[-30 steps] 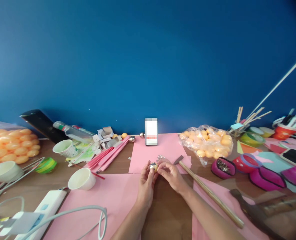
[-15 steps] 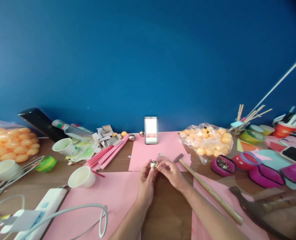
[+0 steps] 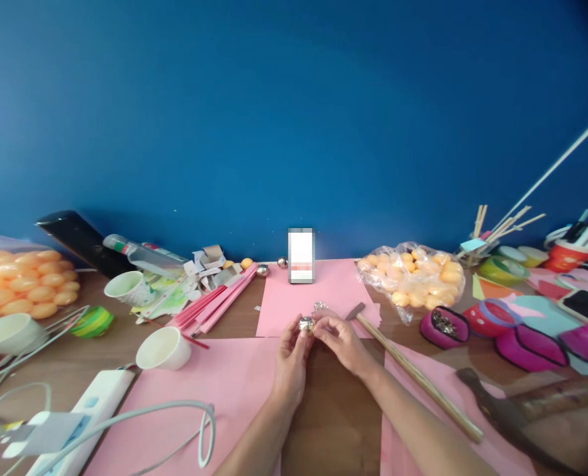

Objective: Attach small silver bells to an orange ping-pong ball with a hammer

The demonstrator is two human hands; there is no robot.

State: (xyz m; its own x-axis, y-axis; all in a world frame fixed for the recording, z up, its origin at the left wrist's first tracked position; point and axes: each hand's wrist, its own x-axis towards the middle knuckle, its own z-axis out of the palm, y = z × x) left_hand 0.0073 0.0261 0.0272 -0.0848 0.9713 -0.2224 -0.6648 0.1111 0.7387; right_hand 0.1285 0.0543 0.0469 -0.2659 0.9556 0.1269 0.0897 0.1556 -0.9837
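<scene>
Between my hands, above the far pink sheet's near edge, is a small shiny silver ball [image 3: 306, 324] with a yellowish lower side. My left hand [image 3: 292, 363] is closed round its left and lower part. The fingers of my right hand [image 3: 342, 342] are pinched together at its right side; whether a smaller piece sits between them is hidden. Just past my fingertips, a few tiny shiny metal bits [image 3: 320, 306] lie on the pink sheet [image 3: 323, 281]. Beside my right hand rests a wooden-handled hammer [image 3: 413, 370].
At right are a second hammer [image 3: 492, 410], a purple container of metal bits [image 3: 445, 326] and a bag of yellow balls [image 3: 413, 274]. At left stand a white cup [image 3: 163, 348] and a power strip [image 3: 88, 416] with looping cables. A phone-like screen [image 3: 301, 256] leans at the wall.
My hands keep the same hold on the silver ball, with hardly any movement. The whole view has shifted very slightly.
</scene>
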